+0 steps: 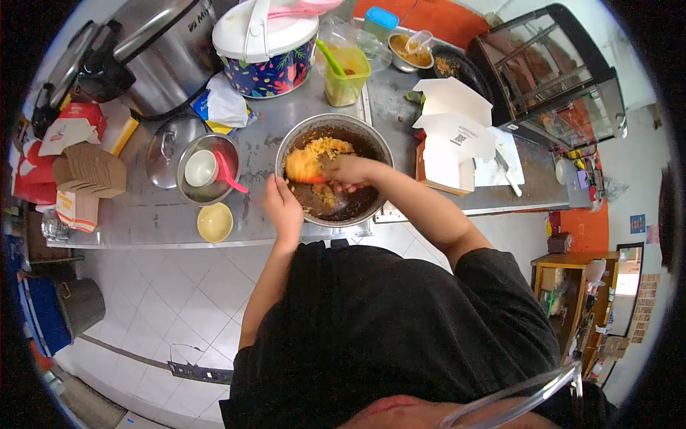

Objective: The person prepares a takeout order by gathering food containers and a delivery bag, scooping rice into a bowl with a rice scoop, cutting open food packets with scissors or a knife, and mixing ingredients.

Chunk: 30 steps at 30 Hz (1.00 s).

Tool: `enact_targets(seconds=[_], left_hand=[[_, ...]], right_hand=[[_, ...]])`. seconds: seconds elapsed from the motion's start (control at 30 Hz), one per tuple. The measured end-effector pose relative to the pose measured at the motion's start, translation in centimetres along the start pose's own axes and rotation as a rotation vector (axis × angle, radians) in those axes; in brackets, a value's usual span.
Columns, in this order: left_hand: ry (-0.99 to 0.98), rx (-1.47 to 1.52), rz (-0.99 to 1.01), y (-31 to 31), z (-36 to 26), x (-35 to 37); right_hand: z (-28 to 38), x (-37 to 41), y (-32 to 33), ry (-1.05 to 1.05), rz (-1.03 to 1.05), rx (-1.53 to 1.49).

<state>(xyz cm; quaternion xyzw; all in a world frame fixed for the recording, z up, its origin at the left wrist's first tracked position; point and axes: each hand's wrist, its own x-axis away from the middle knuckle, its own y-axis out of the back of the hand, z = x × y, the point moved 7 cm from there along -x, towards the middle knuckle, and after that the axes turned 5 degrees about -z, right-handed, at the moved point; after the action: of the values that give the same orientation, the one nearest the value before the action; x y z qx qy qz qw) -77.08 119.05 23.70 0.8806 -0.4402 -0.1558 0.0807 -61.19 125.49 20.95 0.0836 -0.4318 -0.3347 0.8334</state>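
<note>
A deep metal pot (388,150) stands at the table's front, with yellow-orange rice (329,147) and brown residue inside. My left hand (284,207) grips the pot's near left rim, thumb up at the edge. Inside the pot, my right hand (350,171) is closed on a rounded orange scoop (304,166), smeared by motion. The handle is hidden in my fingers.
Left of the pot are a metal bowl (234,182) holding a white cup and pink spoon, and a yellow bowl (215,222). Behind stand a patterned rice container (264,68) and green tub (348,75). An open takeaway box (446,161) and a knife (509,174) lie right.
</note>
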Motion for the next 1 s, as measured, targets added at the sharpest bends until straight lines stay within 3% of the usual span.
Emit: enact_targets(seconds=[0.03, 0.1, 0.17, 0.2, 0.23, 0.3, 0.37, 0.5, 0.57, 0.63, 0.67, 0.77, 0.8, 0.83, 0.9, 0.97, 1.0], left_hand=[[-0.013, -0.014, -0.008, 0.0, 0.1, 0.0], [-0.025, -0.013, -0.004, 0.0, 0.3, -0.1], [-0.042, -0.023, -0.008, 0.0, 0.1, -0.1], [-0.039, -0.024, -0.007, 0.0, 0.0, -0.1], [-0.03, -0.019, 0.009, 0.0, -0.1, -0.2], [-0.025, -0.019, 0.038, -0.1, -0.4, -0.2], [-0.037, -0.016, 0.018, -0.1, -0.7, -0.2], [0.018, 0.007, 0.027, -0.5, 1.3, -0.1], [0.029, 0.003, 0.038, -0.7, 1.7, -0.1], [-0.005, -0.019, 0.036, -0.6, 1.3, -0.1], [-0.042, -0.041, 0.034, -0.6, 1.0, -0.3], [0.025, 0.023, 0.066, -0.2, 0.2, -0.2], [0.023, 0.031, 0.056, -0.2, 0.0, -0.3], [0.017, 0.003, 0.06, -0.2, 0.0, -0.3], [0.003, -0.022, 0.055, -0.1, 0.0, -0.4], [-0.074, -0.038, -0.009, 0.0, -0.1, -0.3], [-0.074, -0.039, -0.019, 0.0, 0.0, -0.3]], right_hand=[[-0.2, 1.3, 1.1, -0.077, 0.001, -0.237], [0.4, 3.0, 2.8, -0.012, -0.004, -0.236], [2.1, 5.4, 5.7, -0.024, -0.214, -0.035], [3.0, 5.1, 6.6, 0.145, -0.408, 0.219], [2.8, 4.2, 5.4, 0.143, -0.406, 0.217], [2.7, 2.5, 2.3, 0.048, -0.562, 0.853], [2.8, 0.6, -1.2, 0.148, -0.329, 0.908], [6.4, 4.0, 4.0, 0.08, -0.328, 0.864], [1.4, 1.7, 4.5, -0.015, -0.412, 0.833], [-5.1, -2.6, 1.9, 0.109, -0.379, 0.939], [-3.0, -1.0, 2.2, 0.008, -0.172, 0.917], [3.5, 5.4, 5.7, -0.142, -0.123, 1.076], [2.9, 4.4, 6.1, -0.111, -0.288, 1.155], [1.9, 3.0, 5.3, -0.109, -0.294, 1.16], [4.1, 1.6, 4.3, 0.133, -0.525, 1.229], [5.7, 1.8, 1.9, 0.392, -0.502, 1.138], [7.2, 3.9, 0.1, 0.426, -0.326, 1.173]])
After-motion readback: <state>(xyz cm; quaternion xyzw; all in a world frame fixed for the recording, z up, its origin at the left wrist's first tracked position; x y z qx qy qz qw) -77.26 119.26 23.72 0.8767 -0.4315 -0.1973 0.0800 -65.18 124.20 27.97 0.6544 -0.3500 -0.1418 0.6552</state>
